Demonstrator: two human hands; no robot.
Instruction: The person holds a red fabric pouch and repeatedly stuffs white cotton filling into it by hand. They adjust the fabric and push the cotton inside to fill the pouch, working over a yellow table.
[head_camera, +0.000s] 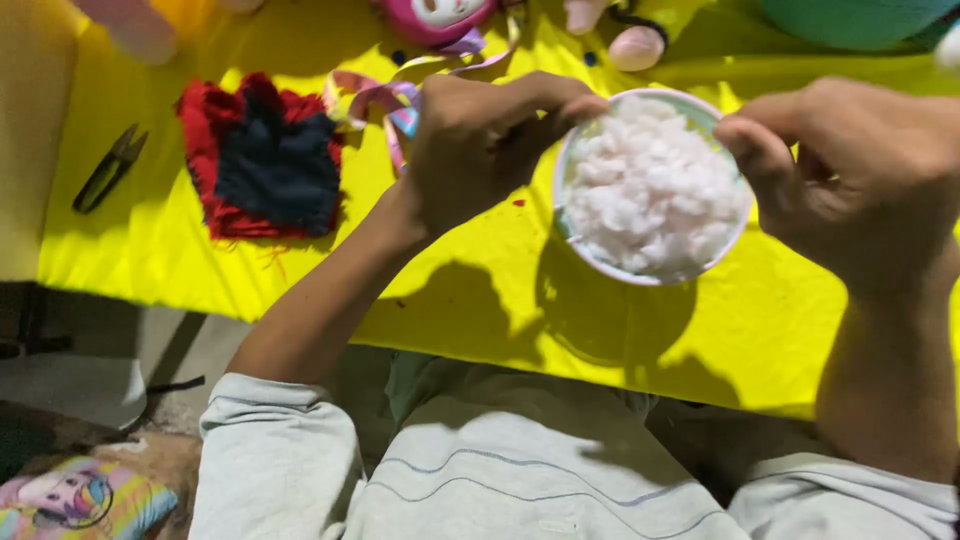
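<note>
Bowl: you hold a round white bowl (700, 112) filled with fluffy white stuffing fibre (648, 190) between your two hands, lifted above the yellow cloth-covered table (480, 290); its shadow falls on the cloth below it.
Left hand: your left hand (480, 140) is curled closed, its fingers pressed against the bowl's left rim, thumb side toward the fibre.
Right hand: your right hand (860, 170) is closed too, thumb and forefinger pinching the bowl's right rim.
Fibre: it heaps up to the rim, in loose clumps, and sits between your two thumbs.
Just beyond your left hand: curled pastel ribbon (385, 100) in pink, lilac and blue lies on the cloth, partly hidden behind your knuckles.
Further left of your left hand: a ragged red fabric piece with a dark navy patch on top (265, 160) lies flat, well apart from the bowl.
Far left: small dark thread snips (108, 168) rest near the table's edge.
Beyond both hands: a pink plush toy (440, 18) and a small pink rounded plush part (637, 47) lie at the far side.
Near you: your pale grey sleeves (275, 450) and lap show below the table edge.
</note>
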